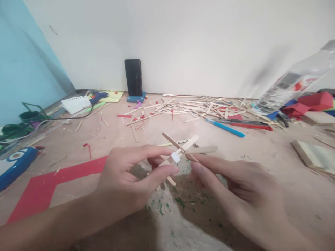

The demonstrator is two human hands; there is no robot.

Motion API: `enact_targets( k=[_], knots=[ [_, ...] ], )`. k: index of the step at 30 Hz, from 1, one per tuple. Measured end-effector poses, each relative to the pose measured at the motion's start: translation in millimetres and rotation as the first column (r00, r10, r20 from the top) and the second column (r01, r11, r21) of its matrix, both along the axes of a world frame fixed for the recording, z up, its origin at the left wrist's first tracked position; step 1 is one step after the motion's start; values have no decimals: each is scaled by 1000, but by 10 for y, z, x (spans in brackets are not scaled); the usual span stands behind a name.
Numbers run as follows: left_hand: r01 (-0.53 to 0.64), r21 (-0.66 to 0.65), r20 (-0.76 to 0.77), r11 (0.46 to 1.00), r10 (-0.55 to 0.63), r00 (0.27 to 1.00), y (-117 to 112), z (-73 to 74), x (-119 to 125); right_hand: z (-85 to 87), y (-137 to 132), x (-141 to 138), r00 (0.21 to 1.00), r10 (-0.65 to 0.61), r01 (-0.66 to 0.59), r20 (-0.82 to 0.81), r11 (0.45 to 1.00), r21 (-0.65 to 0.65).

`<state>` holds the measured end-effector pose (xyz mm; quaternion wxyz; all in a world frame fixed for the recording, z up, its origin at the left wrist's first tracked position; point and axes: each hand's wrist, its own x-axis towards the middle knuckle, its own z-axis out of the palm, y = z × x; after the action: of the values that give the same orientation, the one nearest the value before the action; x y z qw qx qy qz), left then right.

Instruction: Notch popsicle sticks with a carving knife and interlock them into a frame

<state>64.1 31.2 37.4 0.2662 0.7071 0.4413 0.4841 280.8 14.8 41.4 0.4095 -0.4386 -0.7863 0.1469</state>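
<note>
My left hand (131,176) pinches a small build of crossed wooden craft sticks (180,150) with a white block at its centre, thumb and fingers closed round it. Against the same build from the right, my right hand (235,184) holds one flat stick (202,150) between its fingertips. Both hands hover low over the worn brown table (104,139), near its front middle.
Loose craft sticks (193,108) litter the back of the table with a blue pen (225,128) and a red cutter (248,124). A black phone (133,78) stands against the wall. A glue gun (98,96), a plastic bottle (293,85), red paper (52,181) and wood blocks (314,155) lie around.
</note>
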Motion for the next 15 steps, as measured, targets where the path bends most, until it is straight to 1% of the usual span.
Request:
enact_targets(
  k=[2, 4, 7, 9, 11, 13, 15],
  knots=[
    [14, -17, -1, 1000, -14, 1000, -3, 12, 4, -3, 0, -4, 1000, -2, 2, 0, 1000, -2],
    [33, 3, -24, 999, -33, 999, 1, 15, 5, -15, -5, -8, 1000, -6, 6, 8, 1000, 4],
    [47, 141, -55, 989, -40, 998, 19, 1, 2, -37, -20, -12, 1000, -9, 8, 28, 999, 36],
    [43, 257, -73, 965, -25, 997, 24, -10, -6, -50, -32, -10, 999, -6, 4, 45, 998, 63],
    [40, 331, -106, 943, -5, 994, 14, -10, -16, -61, -43, -3, 998, -17, 13, 58, 997, 71],
    [75, 349, -142, 934, -26, 990, -13, 7, -28, -66, -50, 10, 998, -20, 16, 58, 997, 74],
    [142, 318, -153, 937, -97, 983, -46, 33, -39, -64, -50, 23, 999, -11, 8, 48, 998, 63]
  ],
)
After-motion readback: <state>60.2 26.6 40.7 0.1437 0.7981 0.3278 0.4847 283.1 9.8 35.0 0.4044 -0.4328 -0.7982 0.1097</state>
